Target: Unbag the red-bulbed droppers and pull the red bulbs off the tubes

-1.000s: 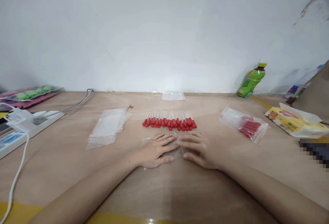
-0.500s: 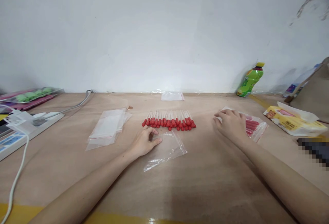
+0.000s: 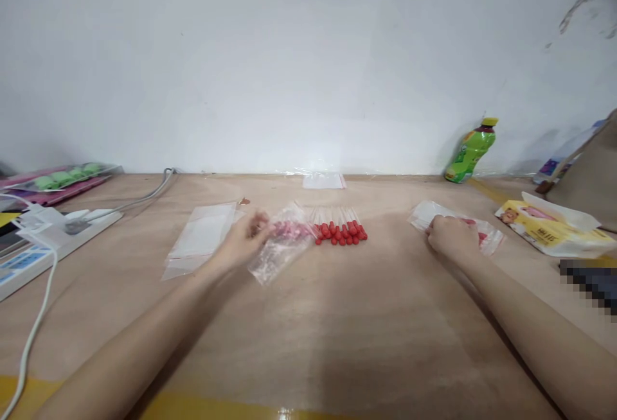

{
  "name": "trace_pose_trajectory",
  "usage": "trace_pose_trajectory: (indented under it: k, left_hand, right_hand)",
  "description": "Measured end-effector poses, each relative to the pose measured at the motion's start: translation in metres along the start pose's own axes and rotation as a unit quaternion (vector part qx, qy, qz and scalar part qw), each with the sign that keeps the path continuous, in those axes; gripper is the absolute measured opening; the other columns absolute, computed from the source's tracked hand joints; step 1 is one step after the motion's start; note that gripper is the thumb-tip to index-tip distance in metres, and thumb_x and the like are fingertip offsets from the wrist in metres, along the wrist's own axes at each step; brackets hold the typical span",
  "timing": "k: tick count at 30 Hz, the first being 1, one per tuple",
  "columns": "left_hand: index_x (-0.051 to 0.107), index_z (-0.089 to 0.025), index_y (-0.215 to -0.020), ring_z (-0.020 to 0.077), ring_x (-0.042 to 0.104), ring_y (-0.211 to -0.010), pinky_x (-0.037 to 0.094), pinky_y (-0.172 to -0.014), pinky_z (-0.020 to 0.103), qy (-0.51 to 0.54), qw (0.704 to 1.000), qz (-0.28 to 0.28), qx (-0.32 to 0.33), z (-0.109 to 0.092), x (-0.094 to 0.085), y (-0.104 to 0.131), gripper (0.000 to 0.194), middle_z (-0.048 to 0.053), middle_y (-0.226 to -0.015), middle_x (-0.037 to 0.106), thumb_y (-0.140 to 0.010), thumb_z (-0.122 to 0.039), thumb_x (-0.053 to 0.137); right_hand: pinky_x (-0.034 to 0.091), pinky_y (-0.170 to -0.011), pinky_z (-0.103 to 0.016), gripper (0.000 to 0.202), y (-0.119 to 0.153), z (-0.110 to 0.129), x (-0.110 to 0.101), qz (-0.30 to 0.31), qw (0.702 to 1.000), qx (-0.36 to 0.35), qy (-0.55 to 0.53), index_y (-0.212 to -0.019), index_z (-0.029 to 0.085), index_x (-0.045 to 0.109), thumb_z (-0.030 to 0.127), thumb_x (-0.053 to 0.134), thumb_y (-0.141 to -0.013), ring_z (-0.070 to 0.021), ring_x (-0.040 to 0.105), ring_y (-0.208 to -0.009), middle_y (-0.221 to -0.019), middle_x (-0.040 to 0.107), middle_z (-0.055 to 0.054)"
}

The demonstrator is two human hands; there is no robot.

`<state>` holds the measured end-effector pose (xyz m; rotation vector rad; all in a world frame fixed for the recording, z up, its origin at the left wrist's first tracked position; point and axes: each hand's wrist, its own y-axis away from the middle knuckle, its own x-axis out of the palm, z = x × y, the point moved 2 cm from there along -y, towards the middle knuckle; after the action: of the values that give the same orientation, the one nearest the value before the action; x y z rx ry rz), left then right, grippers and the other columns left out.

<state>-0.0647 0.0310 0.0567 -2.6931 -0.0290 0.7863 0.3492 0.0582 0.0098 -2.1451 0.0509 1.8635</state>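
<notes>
- Nearest edge: a yellow strip runs along the brown wood-patterned desk.
- Left: a white power strip with blue markings; a white cable curves from it towards me.
- Centre-left: a clear plastic zip bag, slanted, its upper part over the left portion of the red-tipped row. My left hand is at its left edge, the grip nearly closed, thumb and fingers pinching the plastic; motion blurs the fingertips.
- Right: my right hand rests on a clear bag of red-tipped sticks. The fingers are curled down; their tips are hidden, so I cannot tell how far this grip is closed or whether it pinches the bag.
- Far right: a yellow, picture-printed soft pack, beyond a dark, pixelated object.
- Beyond my left forearm: overlapping flat clear bags.
- Middle: thin pale sticks with rounded red ends, side by side, red ends towards me.
- Far left: a clear package of green pieces.
- Far edge: a flat clear bag and, to the right, a tilted green bottle with a yellow cap, beside the pale wall.
</notes>
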Motion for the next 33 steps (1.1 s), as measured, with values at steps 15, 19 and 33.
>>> trace_pose_trajectory:
  k: [15, 19, 33]
  left_hand:
    - [0.044, -0.016, -0.089, 0.0365, 0.035, -0.112, 0.03, -0.089, 0.054, -0.294, 0.907, -0.256, -0.158, 0.072, -0.117, 0.001, 0.033, 0.012, -0.106, 0.048, -0.066, -0.027, 0.065]
    - [0.05, -0.017, -0.101, 0.0372, 0.026, -0.119, 0.022, -0.095, 0.055, -0.402, 0.87, -0.282, 0.038, 0.041, -0.081, 0.0, 0.031, 0.015, -0.126, 0.032, -0.076, -0.034, 0.056]
    - [0.056, -0.018, -0.102, 0.0183, 0.049, -0.108, 0.041, -0.093, 0.033, -0.103, 0.95, 0.13, 0.263, -0.037, 0.064, 0.05, 0.023, 0.009, -0.112, 0.053, -0.088, -0.02, 0.038]
  right_hand:
    - [0.038, -0.065, -0.031, 0.016, 0.049, 0.046, -0.087, -0.359, 0.874, -0.235, -0.226, -0.084, 0.017, 0.05, 0.024, 0.035, -0.088, -0.0203, 0.049, -0.073, -0.078, 0.052, -0.009]
    - [0.035, -0.065, -0.032, 0.028, 0.103, 0.111, -0.086, -0.331, 0.832, -0.41, -0.174, -0.082, 0.018, 0.053, 0.015, 0.027, -0.09, -0.0193, 0.046, -0.071, -0.08, 0.054, -0.009]
    - [0.038, -0.059, -0.024, 0.022, 0.092, 0.135, -0.05, -0.11, 0.822, -0.343, -0.441, -0.074, 0.018, 0.056, 0.033, 0.045, -0.086, -0.0121, 0.052, -0.062, -0.067, 0.058, -0.001]
